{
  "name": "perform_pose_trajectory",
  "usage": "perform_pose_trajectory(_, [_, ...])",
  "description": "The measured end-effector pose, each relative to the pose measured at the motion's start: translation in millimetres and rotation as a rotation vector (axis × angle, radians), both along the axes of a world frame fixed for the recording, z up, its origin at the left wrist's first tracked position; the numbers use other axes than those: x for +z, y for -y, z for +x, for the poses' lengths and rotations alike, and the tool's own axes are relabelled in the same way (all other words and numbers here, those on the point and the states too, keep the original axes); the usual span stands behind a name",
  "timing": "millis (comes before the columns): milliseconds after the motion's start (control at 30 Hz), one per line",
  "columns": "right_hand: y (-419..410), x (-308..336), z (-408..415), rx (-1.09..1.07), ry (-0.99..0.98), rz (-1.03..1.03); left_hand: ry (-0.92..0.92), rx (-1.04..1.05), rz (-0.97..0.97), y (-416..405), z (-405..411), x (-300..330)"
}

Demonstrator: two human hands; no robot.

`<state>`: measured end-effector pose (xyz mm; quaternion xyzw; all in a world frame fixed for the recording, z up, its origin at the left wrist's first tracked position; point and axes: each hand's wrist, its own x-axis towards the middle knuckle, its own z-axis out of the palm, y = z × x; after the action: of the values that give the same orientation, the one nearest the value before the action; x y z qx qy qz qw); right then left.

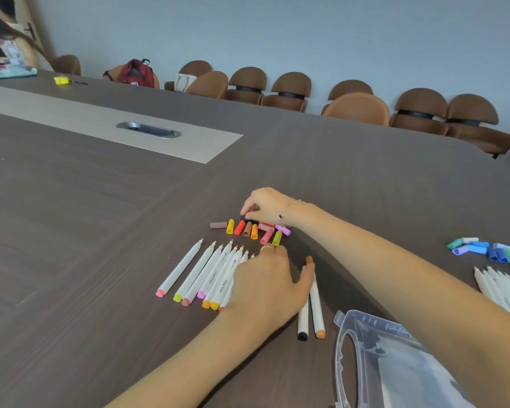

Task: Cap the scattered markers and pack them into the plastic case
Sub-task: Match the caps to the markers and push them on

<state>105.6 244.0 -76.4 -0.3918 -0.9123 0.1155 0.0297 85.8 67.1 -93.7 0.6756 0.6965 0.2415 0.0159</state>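
Observation:
Several white uncapped markers (202, 275) lie side by side on the dark table, tips pointing away. My left hand (270, 285) rests flat over their right part, fingers spread, thumb against two more markers (316, 307) with black and orange ends. Beyond them lies a pile of warm-coloured caps (253, 230). My right hand (267, 205) reaches over the pile's far edge, fingertips pinched on a small dark cap. The clear plastic case (395, 363) lies at the near right, partly under my right forearm.
A heap of blue, green and purple caps (489, 250) and another row of white markers (496, 285) lie at the right edge. Brown chairs (357, 108) line the far side. A red backpack (136, 72), a yellow object (62, 80) and a seated person (5, 42) are far left.

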Motion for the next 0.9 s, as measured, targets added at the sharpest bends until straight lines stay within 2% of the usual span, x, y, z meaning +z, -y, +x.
perform_pose_trajectory(100, [-5.1, -6.4, -3.1, 0.005, 0.006, 0.007, -0.056, -0.062, -0.113, 2.1, 4.6, -5.2])
perform_pose_trajectory(200, [-4.8, -7.6, 0.9, -0.040, -0.067, 0.011, -0.054, -0.065, -0.148, 0.1, 4.5, -7.4])
perform_pose_trajectory(333, [11.7, 8.7, 21.7, -0.203, -0.427, -0.099, -0.002, -0.008, -0.219, -2.6, 7.9, -9.0])
perform_pose_trajectory(433, [34.9, 24.4, 53.4, -0.293, -0.684, -0.368, 0.039, 0.033, -0.187, -6.4, 10.9, -8.6])
perform_pose_trajectory(600, [64.9, 28.9, 111.4, -0.436, -1.034, -0.747, 0.287, 0.018, -0.073, -10.9, -8.8, -2.8])
perform_pose_trajectory(733, [76.2, 26.8, 126.9, -0.540, -1.206, -0.918, 0.605, -0.133, -0.292, -6.9, -16.1, 7.4])
perform_pose_trajectory(800, [82.5, 26.1, 124.4, -0.573, -1.260, -0.951, 0.639, -0.202, -0.380, -6.3, -13.9, 8.8])
perform_pose_trajectory(900, [91.1, 22.7, 119.2, -0.589, -1.253, -0.939, 0.618, -0.233, -0.405, -6.8, -10.4, 5.1])
